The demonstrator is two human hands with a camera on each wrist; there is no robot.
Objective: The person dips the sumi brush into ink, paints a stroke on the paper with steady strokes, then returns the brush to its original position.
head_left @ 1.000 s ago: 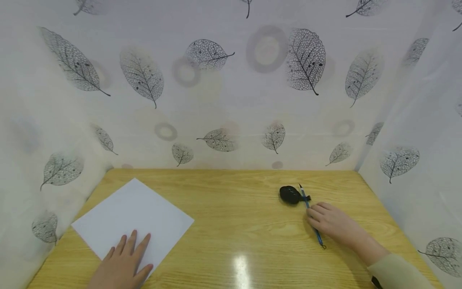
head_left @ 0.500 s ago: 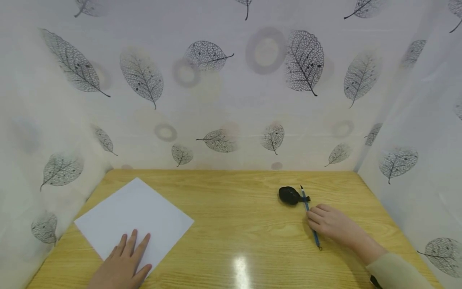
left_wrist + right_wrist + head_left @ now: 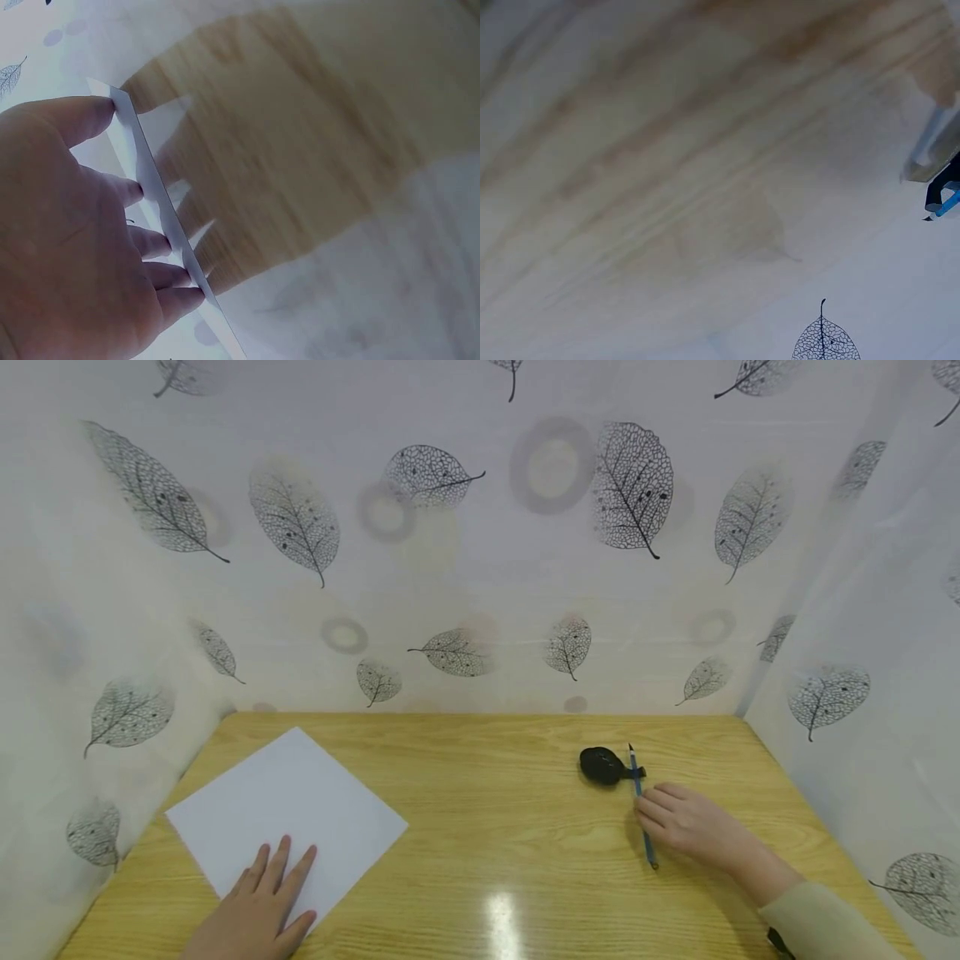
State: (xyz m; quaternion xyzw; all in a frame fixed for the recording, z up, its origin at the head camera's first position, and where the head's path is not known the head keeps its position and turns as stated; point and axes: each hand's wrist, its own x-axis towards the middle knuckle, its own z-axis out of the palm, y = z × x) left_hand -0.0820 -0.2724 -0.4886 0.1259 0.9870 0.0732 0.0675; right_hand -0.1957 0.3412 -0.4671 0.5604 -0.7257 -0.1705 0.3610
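Note:
A square sheet of white paper (image 3: 292, 793) lies on the left of the table, one corner pointing away from me. On its near part rests my left hand (image 3: 251, 902), fingers spread; in the left wrist view the fingertips touch the paper (image 3: 161, 195), seen nearly edge-on. My right hand (image 3: 693, 827) pinches a blue-handled brush (image 3: 636, 781) with a dark pointed tip. The brush's upper part crosses the short stub of a rounded black object (image 3: 600, 766). In the right wrist view only the brush's tip end (image 3: 946, 204) shows beside a black piece; the hand is hidden there.
The wood-grain table (image 3: 480, 827) is walled at the back and both sides by a pale leaf-print sheet (image 3: 480, 568). A bright reflection shows near the table's front middle. A dark item shows partly under the right sleeve (image 3: 821, 918).
The paper has slid slightly right and turned a little under my left hand. The brush has swung more upright, its lower end moving left, while my right hand stays almost in place.

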